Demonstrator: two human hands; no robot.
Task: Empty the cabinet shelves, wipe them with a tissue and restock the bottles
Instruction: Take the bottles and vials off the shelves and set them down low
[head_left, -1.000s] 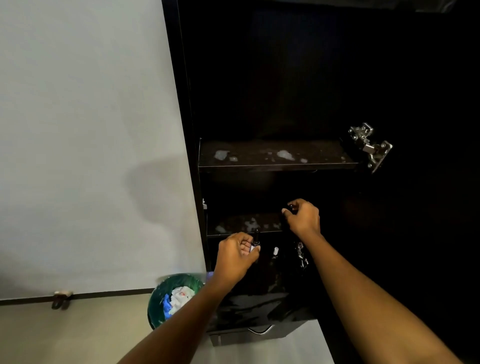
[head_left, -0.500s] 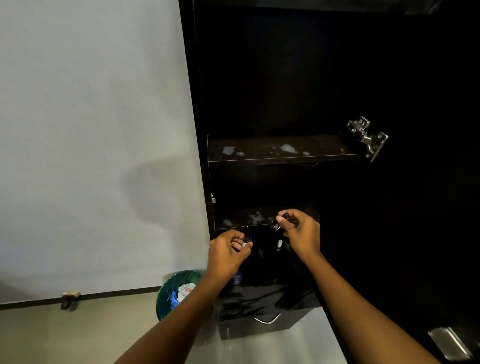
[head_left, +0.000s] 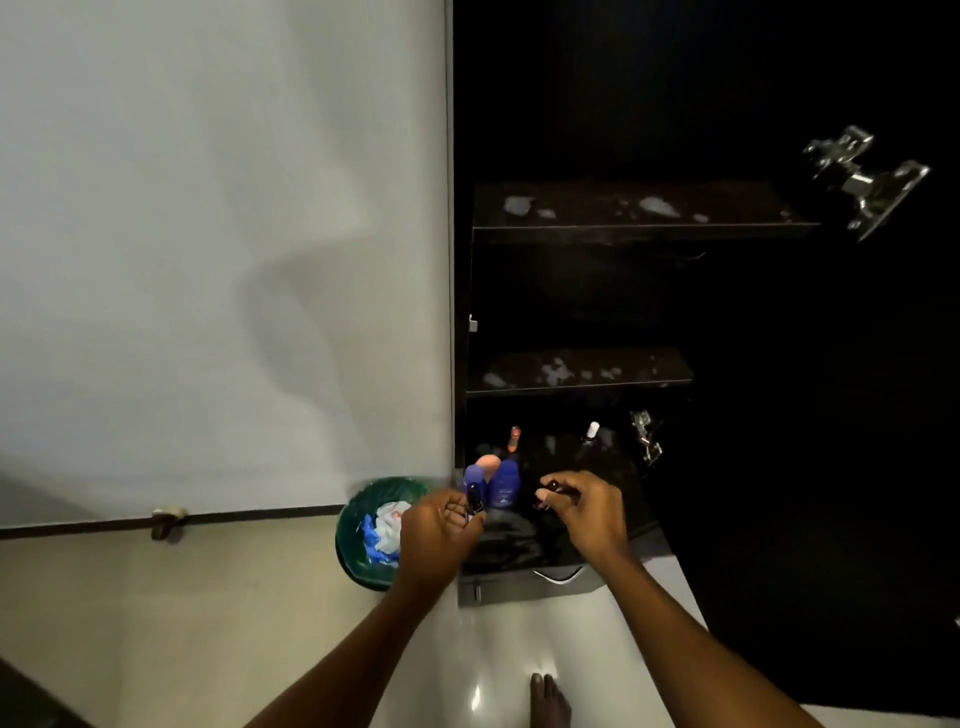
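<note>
while the top shelf (head_left: 644, 231) and middle shelf (head_left: 576, 387) sit bare, blotched with pale residue (head_left: 660, 207), we note our left hand (head_left: 441, 530) curled round a small dark bottle (head_left: 474, 500) and our right hand (head_left: 587, 512) pinching a second dark vial (head_left: 544, 493), both low by the blue bottles (head_left: 504, 486) at the cabinet's foot. we judge them light, rigid, glossy, likely glass: slippery, breakable. grip the body, not the cap. labels too dim to read.

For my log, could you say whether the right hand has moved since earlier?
Yes. The right hand has dropped from the lower shelf to well below it.
</note>
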